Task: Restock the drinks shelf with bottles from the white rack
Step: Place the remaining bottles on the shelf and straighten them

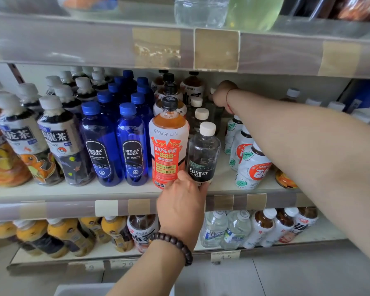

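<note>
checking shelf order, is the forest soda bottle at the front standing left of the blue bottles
No, the forest soda bottle stands right of the blue bottles, with an orange-label bottle between them.

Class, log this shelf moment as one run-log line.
left hand: holds Forest Soda bottle base at shelf front | right hand: reaching to row's back, grip unclear | middle shelf: partly stocked

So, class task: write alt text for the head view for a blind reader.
A left hand grips the base of a Forest Soda bottle at the shelf front, while the right hand reaches to the back of that row. Blue soda bottles stand left.
</note>
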A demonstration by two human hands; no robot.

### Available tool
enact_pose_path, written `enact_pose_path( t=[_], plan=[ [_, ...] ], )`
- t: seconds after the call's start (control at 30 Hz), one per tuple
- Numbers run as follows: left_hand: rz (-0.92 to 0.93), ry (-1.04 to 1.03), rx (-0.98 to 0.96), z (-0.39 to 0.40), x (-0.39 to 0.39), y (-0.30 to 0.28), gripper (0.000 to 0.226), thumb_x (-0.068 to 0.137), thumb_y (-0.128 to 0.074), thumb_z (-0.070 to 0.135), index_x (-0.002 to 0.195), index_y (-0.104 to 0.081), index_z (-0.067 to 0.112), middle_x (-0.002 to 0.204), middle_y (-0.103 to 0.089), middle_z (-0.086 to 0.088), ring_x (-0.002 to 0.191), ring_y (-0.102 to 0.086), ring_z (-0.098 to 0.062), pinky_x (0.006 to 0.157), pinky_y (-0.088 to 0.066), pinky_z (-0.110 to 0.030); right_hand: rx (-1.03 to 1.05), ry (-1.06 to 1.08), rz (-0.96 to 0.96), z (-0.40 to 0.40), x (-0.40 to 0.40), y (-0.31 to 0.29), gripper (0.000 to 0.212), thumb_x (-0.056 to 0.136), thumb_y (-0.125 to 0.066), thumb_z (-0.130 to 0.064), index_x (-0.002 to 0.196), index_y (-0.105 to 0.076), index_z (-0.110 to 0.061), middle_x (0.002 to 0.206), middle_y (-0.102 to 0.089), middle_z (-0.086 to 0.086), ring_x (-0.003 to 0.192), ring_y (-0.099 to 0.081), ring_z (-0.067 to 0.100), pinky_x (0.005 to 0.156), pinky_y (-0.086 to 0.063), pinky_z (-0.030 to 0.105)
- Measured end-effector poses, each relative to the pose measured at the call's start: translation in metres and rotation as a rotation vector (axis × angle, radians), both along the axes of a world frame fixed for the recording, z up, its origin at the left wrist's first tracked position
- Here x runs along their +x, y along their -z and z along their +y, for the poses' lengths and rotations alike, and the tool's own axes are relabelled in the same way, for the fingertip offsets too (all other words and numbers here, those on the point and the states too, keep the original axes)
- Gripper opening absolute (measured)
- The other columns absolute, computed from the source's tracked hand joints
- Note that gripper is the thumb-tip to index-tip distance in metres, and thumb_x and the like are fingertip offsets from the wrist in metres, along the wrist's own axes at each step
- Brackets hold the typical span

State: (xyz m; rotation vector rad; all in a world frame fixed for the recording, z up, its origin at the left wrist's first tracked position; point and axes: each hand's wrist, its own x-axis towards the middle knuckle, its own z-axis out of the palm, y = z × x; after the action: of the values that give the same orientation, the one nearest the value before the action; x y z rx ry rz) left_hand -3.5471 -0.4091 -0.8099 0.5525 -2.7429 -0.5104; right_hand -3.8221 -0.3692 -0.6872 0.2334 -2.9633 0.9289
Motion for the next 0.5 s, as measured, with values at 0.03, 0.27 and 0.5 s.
enact_pose_path(
  t=[0.03, 0.27, 0.5],
  plan=[
    [0.002, -0.001, 0.005, 0.0, 0.0, -0.001, 0.047, 0.104, -0.047, 0.065, 0.101, -0.031, 0.02, 0.107, -0.073, -0.004, 0.102, -0.072, -0.027, 0.072, -0.05, -0.035, 0.013, -0.014, 0.022, -0.001, 0.001, -0.003, 0.024, 0.103, -0.066, -0.014, 0.122, -0.068, -0.001, 0.125, -0.07, 0.017, 0.096, -0.061, 0.028, 0.08, -0.05, 0.029],
    [-0.014, 0.004, 0.023, 0.0, 0.001, -0.003, 0.048, 0.104, -0.047, 0.066, 0.101, -0.032, 0.02, 0.106, -0.072, -0.004, 0.1, -0.073, -0.026, 0.072, -0.051, -0.035, -0.07, -0.167, -0.066, -0.006, 0.015, -0.01, 0.033, 0.101, -0.071, -0.012, 0.134, -0.066, -0.009, 0.12, -0.067, 0.013, 0.105, -0.068, 0.034, 0.086, -0.066, 0.05],
    [0.01, -0.003, 0.032, -0.001, 0.001, -0.001, 0.047, 0.104, -0.05, 0.064, 0.1, -0.033, 0.02, 0.103, -0.073, -0.006, 0.098, -0.074, -0.029, 0.073, -0.056, -0.038, -0.27, -0.211, -0.114, -0.005, 0.007, 0.008, 0.039, 0.099, -0.073, -0.012, 0.136, -0.069, -0.024, 0.124, -0.07, 0.008, 0.11, -0.07, 0.03, 0.079, -0.065, 0.043]
  ],
)
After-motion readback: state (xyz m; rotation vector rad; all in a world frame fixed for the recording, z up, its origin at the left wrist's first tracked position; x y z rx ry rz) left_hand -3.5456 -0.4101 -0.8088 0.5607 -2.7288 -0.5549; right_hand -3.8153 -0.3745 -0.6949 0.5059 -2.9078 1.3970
